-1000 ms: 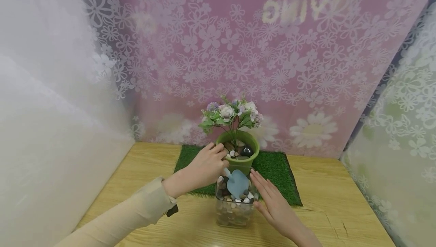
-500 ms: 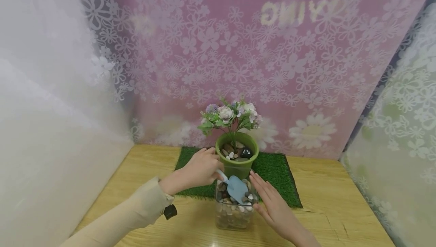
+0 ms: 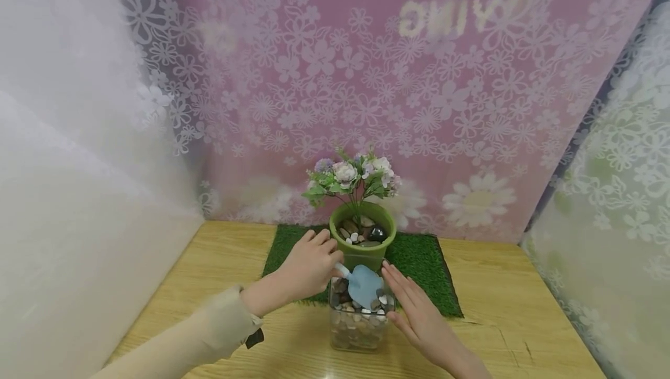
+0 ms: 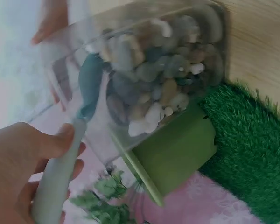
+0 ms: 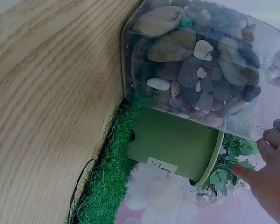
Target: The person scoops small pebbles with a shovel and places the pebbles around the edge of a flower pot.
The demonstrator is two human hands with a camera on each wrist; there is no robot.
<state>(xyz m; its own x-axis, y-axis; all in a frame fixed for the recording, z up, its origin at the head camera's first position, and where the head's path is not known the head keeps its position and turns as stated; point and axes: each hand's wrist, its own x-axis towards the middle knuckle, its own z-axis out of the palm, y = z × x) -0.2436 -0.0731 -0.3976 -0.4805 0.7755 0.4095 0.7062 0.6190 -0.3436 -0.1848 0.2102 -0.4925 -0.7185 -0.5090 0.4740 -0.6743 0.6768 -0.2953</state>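
Observation:
My left hand [image 3: 311, 265] grips the pale handle [image 4: 60, 177] of a small blue hand trowel [image 3: 364, 288]. Its blade lies over the pebbles [image 4: 149, 70] inside a clear square container [image 3: 358, 335], tip toward the right front corner. At the container's right side, my right hand [image 3: 419, 312] has straight fingers, with fingertips right at the rim. Directly behind the container stands a green flowerpot [image 3: 389, 239]. Artificial pink, white and purple flowers [image 3: 348, 172] rise from it, and stones [image 3: 377, 233] lie around their stems.
Under the pot lies a green artificial grass mat [image 3: 424, 274] on a wood-grain table [image 3: 497, 286]. A pink floral sheet [image 3: 335, 77] hangs behind. Pale sheets close off the left [image 3: 94, 164] and right [image 3: 623, 204] sides.
My left hand has drawn back from the pot's rim toward the lower left. The trowel blade dipped among the pebbles, then turned flatter and rose slightly. My right hand has hardly moved.

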